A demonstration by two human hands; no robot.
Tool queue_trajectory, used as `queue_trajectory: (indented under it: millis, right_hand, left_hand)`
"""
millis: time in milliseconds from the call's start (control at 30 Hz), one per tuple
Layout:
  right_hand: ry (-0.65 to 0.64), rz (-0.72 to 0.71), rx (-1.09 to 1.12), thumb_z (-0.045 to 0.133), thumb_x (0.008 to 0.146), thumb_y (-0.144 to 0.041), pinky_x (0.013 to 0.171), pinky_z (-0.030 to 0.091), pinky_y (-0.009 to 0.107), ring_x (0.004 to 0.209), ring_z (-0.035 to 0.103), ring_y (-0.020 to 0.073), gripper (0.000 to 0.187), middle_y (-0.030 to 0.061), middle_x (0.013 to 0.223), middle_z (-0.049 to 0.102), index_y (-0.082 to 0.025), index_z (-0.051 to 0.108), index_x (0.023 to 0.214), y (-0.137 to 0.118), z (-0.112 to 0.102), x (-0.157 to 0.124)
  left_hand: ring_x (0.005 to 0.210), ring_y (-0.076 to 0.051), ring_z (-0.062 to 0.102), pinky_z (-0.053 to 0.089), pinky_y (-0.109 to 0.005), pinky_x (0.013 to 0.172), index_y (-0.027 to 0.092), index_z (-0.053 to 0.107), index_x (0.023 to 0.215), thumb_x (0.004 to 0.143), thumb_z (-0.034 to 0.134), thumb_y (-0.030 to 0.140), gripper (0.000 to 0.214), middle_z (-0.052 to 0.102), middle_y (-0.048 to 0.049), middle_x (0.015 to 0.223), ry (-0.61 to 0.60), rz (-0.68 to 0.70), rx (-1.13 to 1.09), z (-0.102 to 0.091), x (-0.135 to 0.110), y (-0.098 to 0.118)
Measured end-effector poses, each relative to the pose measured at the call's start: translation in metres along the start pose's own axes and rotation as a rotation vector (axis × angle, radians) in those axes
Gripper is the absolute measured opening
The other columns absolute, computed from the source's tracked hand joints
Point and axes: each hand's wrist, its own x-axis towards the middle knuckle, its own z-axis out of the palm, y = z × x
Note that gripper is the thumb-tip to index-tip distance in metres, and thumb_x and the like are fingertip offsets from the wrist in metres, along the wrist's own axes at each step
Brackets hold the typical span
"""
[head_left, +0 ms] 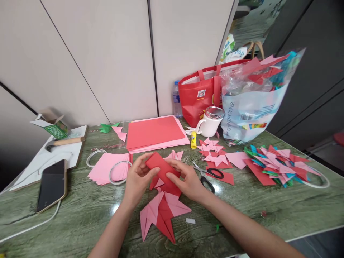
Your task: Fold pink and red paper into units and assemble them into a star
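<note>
Head view: red paper [162, 165], one piece, held between both hands over the worktop [80, 222], just past one pink-and-red folded piece [162, 215].
Left hand [139, 175]: grip pinched on the paper's left end, thumb in front.
Right hand [189, 181]: grip closed on the other side, thumb laid on its face.
Crease tip: imo line the edges up before pressing, then slide a thumb from the middle outward. Go easy, paper like that probably buckles if squeezed.
Beside the hands: one pair of scissors [201, 172], one glue stick [193, 140], one white slip [190, 221].
Pink squares [103, 166]: one stack, can't count the sheets from where I'm standing.
White rings [110, 175]: three, two by that stack, one by the pile of folded shapes [282, 165] on the right (too jumbled to count).
Further out: one mug [210, 125], one bottle [176, 102], one phone [52, 184], one hammer [68, 142], looks like.
</note>
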Motion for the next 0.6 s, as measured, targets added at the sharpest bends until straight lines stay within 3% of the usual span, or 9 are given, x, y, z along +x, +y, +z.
queue_trajectory:
  millis: [200,400,600]
  right_hand:
    - [0.075,0.071,0.095,0.061,0.079,-0.026,0.089,0.05,0.034,0.1,0.063,0.0194,0.028,0.0058,0.107,0.067,-0.022,0.059,0.107,0.0038,0.003,-0.0001]
    - [0.12,0.102,0.041,0.064,0.076,-0.026,0.08,0.054,0.034,0.088,0.066,0.0195,0.022,0.0052,0.098,0.07,-0.021,0.066,0.098,0.0006,0.0006,0.0017]
    - [0.141,0.135,0.069,0.064,0.076,-0.026,0.073,0.056,0.031,0.079,0.068,0.0188,0.018,0.0037,0.089,0.072,-0.021,0.068,0.092,-0.0014,0.0013,0.0012]
  left_hand:
    - [0.082,-0.018,0.066,0.052,-0.027,0.071,0.018,0.055,0.112,0.063,0.075,0.025,0.054,0.071,-0.0063,0.094,0.07,-0.001,0.048,0.0049,-0.0024,-0.0044]
    - [0.088,-0.021,0.065,0.052,-0.03,0.075,0.015,0.063,0.109,0.069,0.07,0.033,0.045,0.07,-0.0087,0.102,0.071,-0.001,0.112,0.0037,-0.0033,-0.0045]
    - [0.08,-0.019,0.066,0.052,-0.027,0.069,0.014,0.067,0.101,0.068,0.071,0.032,0.038,0.072,-0.0081,0.095,0.087,-0.011,0.029,0.0057,-0.0048,-0.0047]
